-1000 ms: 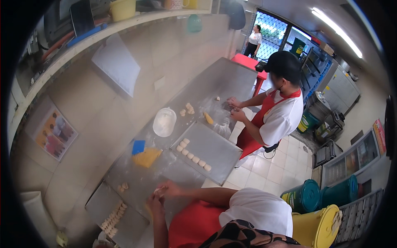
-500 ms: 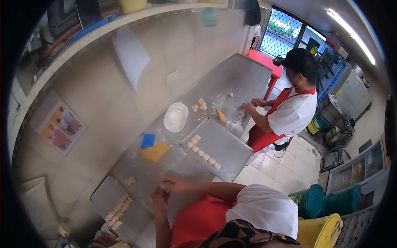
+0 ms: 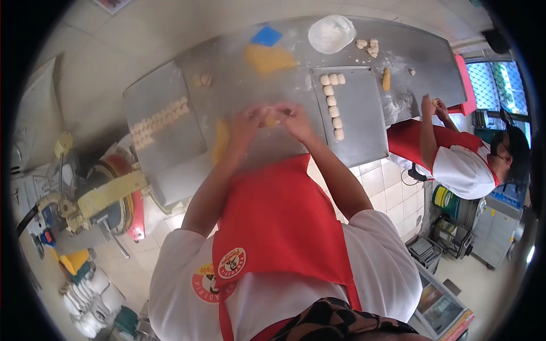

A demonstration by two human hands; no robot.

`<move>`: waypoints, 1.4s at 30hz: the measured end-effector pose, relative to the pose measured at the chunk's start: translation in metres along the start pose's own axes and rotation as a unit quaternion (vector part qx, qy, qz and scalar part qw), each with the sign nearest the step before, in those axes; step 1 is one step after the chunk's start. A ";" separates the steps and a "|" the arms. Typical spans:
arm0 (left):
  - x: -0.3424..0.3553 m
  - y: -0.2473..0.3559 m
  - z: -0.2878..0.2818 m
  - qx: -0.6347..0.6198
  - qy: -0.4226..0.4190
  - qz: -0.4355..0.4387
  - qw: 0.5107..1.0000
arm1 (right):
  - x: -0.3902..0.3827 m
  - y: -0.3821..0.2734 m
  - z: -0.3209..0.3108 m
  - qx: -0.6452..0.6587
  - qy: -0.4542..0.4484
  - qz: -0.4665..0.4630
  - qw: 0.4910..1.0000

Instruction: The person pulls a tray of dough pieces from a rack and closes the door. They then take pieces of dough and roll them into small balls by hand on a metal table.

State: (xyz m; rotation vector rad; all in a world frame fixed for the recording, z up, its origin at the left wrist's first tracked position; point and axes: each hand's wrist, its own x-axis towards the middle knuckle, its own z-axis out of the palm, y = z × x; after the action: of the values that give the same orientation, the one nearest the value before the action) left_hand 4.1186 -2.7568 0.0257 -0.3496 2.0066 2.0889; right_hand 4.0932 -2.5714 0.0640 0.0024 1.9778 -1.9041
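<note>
My left hand (image 3: 253,116) and my right hand (image 3: 291,116) meet over the steel table (image 3: 227,85), fingers curled round a small pale-yellow dough piece (image 3: 271,120), partly hidden and slightly blurred. A yellow patch (image 3: 220,139) lies below my left hand. Rows of shaped dough (image 3: 156,122) fill part of the left tray (image 3: 182,145). On the right tray (image 3: 361,119), round dough balls (image 3: 333,111) form an L. Farther back are a blue scraper (image 3: 266,36), a yellow heap (image 3: 264,57), a white tub of flour (image 3: 331,33) and small dough lumps (image 3: 372,48).
A co-worker (image 3: 460,165) in a red apron works at the table's right end, hands (image 3: 432,105) raised over it, near a red stand (image 3: 466,79). A large machine (image 3: 108,196) stands left of my table. Racks and containers (image 3: 446,227) line the right side.
My view has swung sharply downward, bringing my apron, both forearms and the machine at left into sight. My hands remain together on the small piece, fingers shifting slightly.
</note>
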 end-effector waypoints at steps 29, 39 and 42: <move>0.016 -0.114 0.028 0.401 0.047 0.104 0.909 | 0.015 0.157 -0.018 -0.393 -0.008 -0.206 0.896; 0.022 -0.123 0.023 0.427 0.010 0.241 0.872 | 0.023 0.149 -0.014 -0.468 0.097 -0.236 0.846; 0.025 -0.123 0.027 0.408 0.017 0.241 0.881 | 0.028 0.134 -0.019 -0.350 0.007 -0.112 0.930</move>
State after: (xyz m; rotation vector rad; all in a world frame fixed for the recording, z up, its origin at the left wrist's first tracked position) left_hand 4.1344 -2.7248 -0.0973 0.3007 2.9662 1.1993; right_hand 4.0978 -2.5508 -0.0728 -0.4199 2.6457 -1.2025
